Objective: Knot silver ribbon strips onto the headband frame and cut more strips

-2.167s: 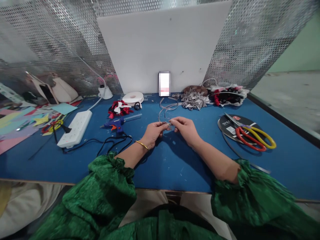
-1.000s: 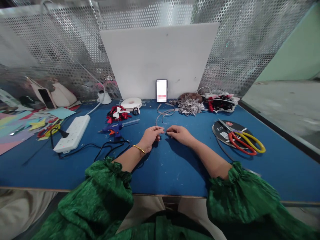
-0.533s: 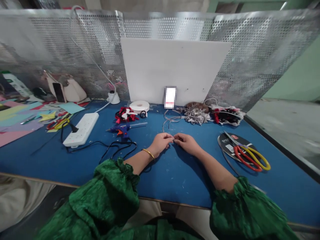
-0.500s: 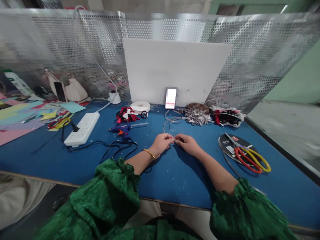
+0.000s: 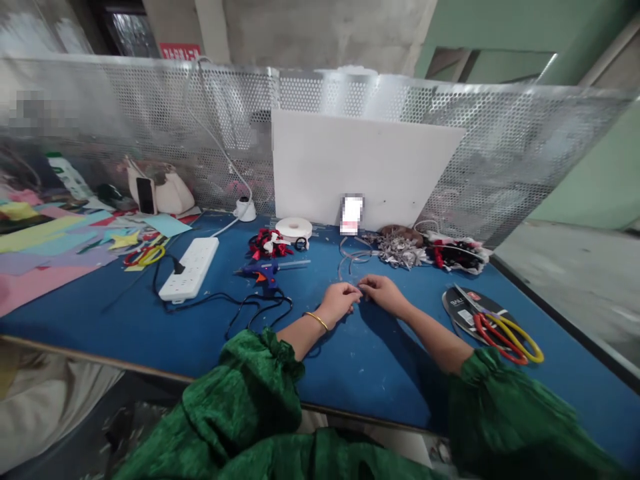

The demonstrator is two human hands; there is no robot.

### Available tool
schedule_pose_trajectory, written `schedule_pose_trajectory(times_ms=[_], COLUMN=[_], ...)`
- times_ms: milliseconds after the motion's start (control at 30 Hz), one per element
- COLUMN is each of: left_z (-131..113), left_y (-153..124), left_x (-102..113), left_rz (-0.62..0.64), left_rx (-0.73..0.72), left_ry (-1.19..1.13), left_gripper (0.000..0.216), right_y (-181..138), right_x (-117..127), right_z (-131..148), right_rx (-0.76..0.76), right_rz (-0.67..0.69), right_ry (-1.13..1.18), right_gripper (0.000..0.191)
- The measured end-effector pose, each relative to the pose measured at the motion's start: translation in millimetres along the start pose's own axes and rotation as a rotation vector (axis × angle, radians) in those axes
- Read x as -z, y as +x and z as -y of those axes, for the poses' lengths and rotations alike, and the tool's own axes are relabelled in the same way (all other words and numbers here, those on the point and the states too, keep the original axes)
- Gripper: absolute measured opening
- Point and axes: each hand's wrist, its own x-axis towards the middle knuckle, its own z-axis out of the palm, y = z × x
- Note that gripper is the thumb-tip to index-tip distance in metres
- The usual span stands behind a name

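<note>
My left hand point(image 5: 340, 303) is closed in a pinch over the middle of the blue table point(image 5: 350, 373). A thin grey ribbon point(image 5: 341, 267) curls from the back down to its fingers. Close beside it, fingertips nearly touching, my right hand point(image 5: 383, 295) also pinches; what lies between its fingers is too small to make out. Behind the hands, more of the ribbon forms loose loops. To the left lies a blue glue gun point(image 5: 265, 272) with a glue stick in its back.
Scissors point(image 5: 500, 330) with red and yellow handles rest on a black spool point(image 5: 463, 307) at right. Grey ribbon bows point(image 5: 400, 250), a white ribbon roll point(image 5: 294, 229) and a lit phone point(image 5: 352, 215) stand behind. At left are a power strip point(image 5: 190, 270) and black cord.
The camera view has tilted up and shifted left, so everything sits lower and further right. Both hands keep their pinch, with a slightly wider gap between the fingertips.
</note>
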Motion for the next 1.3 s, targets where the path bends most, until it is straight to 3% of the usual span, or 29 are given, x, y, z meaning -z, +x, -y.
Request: schedule_pose_trajectory(times_ms=[167, 333, 600, 733, 833, 967, 1033, 1100, 1200, 1300], left_z=[1.9, 3.4, 4.4, -12.5, -49.3, -112.7, -134.9, -145.4, -144.0, -136.4], left_y=[0.4, -0.5, -2.8, -7.5, -10.7, -14.2, -15.1, -15.1, -14.9, -15.4], left_x=[0.0, 1.1, -1.4, 1.3, 8.0, 8.6, 2.9, -5.0, -15.1, -18.7], left_rz=[-0.002, 0.002, 0.014, -0.045, -0.164, -0.275, -0.209, -0.059, 0.19, 0.312], left_rx=[-0.008, -0.028, -0.025, -0.1, -0.328, -0.431, -0.46, -0.415, -0.241, -0.077], left_ry=[0.021, 0.033, 0.076, 0.111, 0.215, 0.158, 0.122, 0.061, -0.068, -0.195], left_gripper=[0.004, 0.007, 0.012, 0.017, 0.016, 0.025, 0.028, 0.029, 0.036, 0.04], right_y=[37.6, 62.0, 59.8, 60.5, 59.3, 35.0, 15.3, -2.4, -17.0, -17.5], right_x=[9.5, 1.0, -7.6, 9.3, 44.9, 110.5, 138.1, 156.8, 167.8, 167.0], right_z=[-4.1, -20.0, -31.1, -16.4, 10.0, 50.6, 65.1, 74.4, 82.0, 84.3], right_rx=[0.134, 0.14, 0.2, 0.207, 0.126, 0.2, 0.252, 0.287, 0.313, 0.296], right_rz=[-0.263, -0.239, -0.241, -0.4, -0.507, -0.217, -0.068, 0.012, -0.007, -0.1], right_ry=[-0.349, -0.413, -0.332, -0.151, 0.204, 0.718, 0.808, 0.826, 0.83, 0.814], right_gripper=[0.023, 0.025, 0.022, 0.015, 0.012, 0.017, 0.02, 0.022, 0.02, 0.021])
